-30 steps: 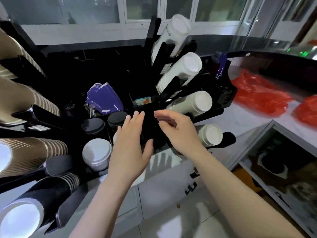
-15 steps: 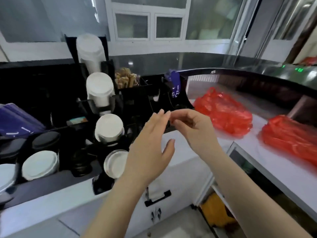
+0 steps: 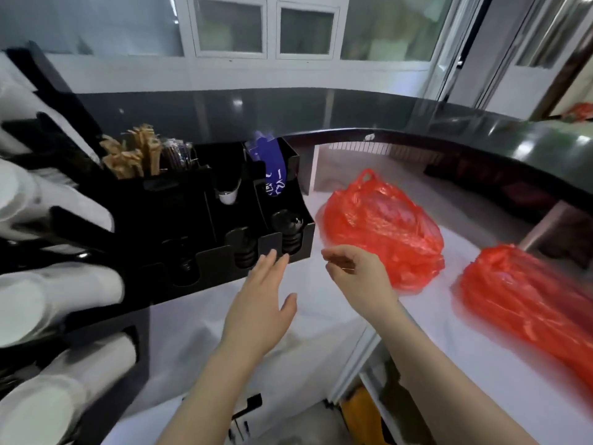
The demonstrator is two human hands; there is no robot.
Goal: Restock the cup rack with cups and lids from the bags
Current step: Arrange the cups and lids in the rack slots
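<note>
At the white counter (image 3: 321,316), right of the cup rack (image 3: 199,239): the view has swung rightward over the last second, so the rack now sits at the left and two red bags fill the right; the hands, a second ago in front of the rack's lid slots, have come away toward the bags — by my reading, the reach for fresh stock is beginning, nothing yet taken.

Left hand (image 3: 260,303): fingers straight and spread, fingertips level with the rack's front corner, holding nothing; whether it touches the rack I cannot tell.
Right hand (image 3: 356,271): fingers loosely curled, empty, just beside the nearer red bag (image 3: 382,226), not yet on it.
Second red bag (image 3: 526,309): further right, blurred; contents of both unseen.
Rack: white cup stacks (image 3: 57,293) lying angled at the left; black lids (image 3: 290,232) in the front slots.

Also present — wooden stirrers (image 3: 134,155) and blue packets (image 3: 272,168) in the back compartments; a dark raised ledge (image 3: 449,136) behind; a cabinet handle (image 3: 247,404) below.

In the way: nothing lies between the right hand and the nearer bag; its handles look knotted, so opening may need both hands.
</note>
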